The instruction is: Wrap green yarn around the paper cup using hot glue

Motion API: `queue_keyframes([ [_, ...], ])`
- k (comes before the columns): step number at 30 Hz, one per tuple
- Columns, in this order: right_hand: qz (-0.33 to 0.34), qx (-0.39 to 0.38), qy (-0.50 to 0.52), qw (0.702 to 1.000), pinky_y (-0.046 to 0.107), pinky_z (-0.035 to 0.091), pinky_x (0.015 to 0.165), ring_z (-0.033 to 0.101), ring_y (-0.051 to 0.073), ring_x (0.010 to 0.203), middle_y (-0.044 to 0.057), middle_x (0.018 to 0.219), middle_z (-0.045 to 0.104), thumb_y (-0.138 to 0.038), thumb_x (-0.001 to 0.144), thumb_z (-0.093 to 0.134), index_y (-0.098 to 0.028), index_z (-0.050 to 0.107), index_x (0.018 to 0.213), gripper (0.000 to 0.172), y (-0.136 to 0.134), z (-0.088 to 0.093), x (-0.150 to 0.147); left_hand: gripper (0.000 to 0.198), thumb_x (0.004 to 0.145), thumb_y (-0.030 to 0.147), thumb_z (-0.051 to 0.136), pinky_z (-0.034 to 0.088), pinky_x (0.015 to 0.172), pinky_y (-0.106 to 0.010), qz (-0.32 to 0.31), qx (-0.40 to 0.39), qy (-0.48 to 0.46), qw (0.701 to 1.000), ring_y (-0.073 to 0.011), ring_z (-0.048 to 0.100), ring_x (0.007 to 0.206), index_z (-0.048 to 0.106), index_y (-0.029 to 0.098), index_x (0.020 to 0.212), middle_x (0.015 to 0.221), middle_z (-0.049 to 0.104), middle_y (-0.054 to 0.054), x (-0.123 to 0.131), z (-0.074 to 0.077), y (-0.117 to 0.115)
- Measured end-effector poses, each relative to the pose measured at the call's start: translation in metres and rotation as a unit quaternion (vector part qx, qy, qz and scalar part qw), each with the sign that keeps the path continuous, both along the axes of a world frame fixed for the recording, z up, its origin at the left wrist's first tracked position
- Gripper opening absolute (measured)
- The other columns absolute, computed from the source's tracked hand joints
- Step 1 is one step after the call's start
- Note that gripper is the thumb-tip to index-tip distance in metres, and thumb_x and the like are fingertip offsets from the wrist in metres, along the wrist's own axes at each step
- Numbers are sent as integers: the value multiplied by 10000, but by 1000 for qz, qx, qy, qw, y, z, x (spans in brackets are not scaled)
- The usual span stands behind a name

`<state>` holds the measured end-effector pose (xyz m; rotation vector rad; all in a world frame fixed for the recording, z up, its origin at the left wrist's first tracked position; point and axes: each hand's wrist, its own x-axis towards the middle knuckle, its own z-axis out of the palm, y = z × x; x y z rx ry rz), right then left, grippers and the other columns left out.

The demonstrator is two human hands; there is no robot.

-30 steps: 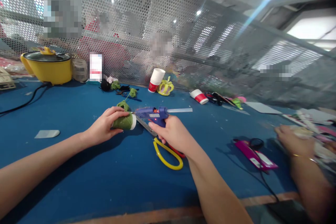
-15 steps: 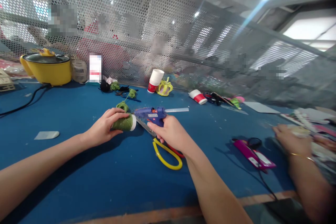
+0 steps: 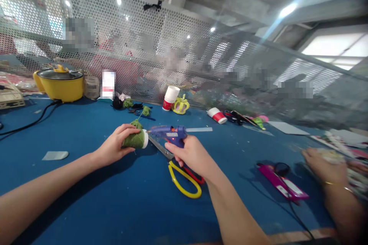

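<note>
My left hand (image 3: 116,143) is wrapped round a paper cup covered in green yarn (image 3: 135,140), held on its side with the white rim to the right. A strand of yarn runs from it to a small green ball (image 3: 146,111). My right hand (image 3: 191,152) grips a blue hot glue gun (image 3: 172,133), a clear glue stick jutting from its back. The nozzle points left, close to the cup's rim; whether they touch I cannot tell. Beneath the gun lie scissors (image 3: 184,183) with yellow and red handles, blades toward the cup.
A yellow electric pot (image 3: 61,88) stands far left beside a clear jar (image 3: 92,87). Stacked paper cups (image 3: 171,97) and a yellow crown-shaped piece (image 3: 180,105) are at the back. A purple power strip (image 3: 283,182) lies right, near another person's hand (image 3: 326,164).
The glue gun's nozzle has moved slightly off the cup's side toward its rim. Both hands keep their holds. The whole view has shifted, with things sitting lower in the picture.
</note>
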<state>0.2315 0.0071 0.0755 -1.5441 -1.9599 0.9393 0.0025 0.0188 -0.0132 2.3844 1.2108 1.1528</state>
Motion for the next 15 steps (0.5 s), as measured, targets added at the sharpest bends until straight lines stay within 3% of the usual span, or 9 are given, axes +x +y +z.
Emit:
queue_keyframes([
  [5,21,-21,145,989,199,381,445,420,60,387,-66,448,454,-311,675,614,-157,466,646,215,27,-6,12,429,746,183,580,401,930,-464,4,-5,-4,1000,-254,451,1114,451,236,1152,1171,462,-91,1,0,0],
  [7,12,-25,173,985,194,408,475,469,66,457,-42,539,505,-305,690,606,-146,491,726,200,45,-11,17,424,744,179,579,394,935,-468,7,-9,-3,1000,-256,448,1117,453,224,1147,1173,462,-96,2,0,-1],
  [10,-33,2,51,998,186,428,516,507,66,522,12,627,560,-327,798,480,-136,499,710,211,72,-25,20,416,743,176,579,382,946,-473,6,-10,-4,1000,-259,445,1119,459,208,1140,1174,463,-104,2,0,-1],
  [15,-87,19,-55,995,215,372,396,453,97,396,12,487,501,-382,823,420,-153,488,614,318,96,-52,18,421,755,182,573,380,947,-478,0,-6,-3,1000,-262,443,1118,448,218,1155,1181,461,-105,2,1,-2],
])
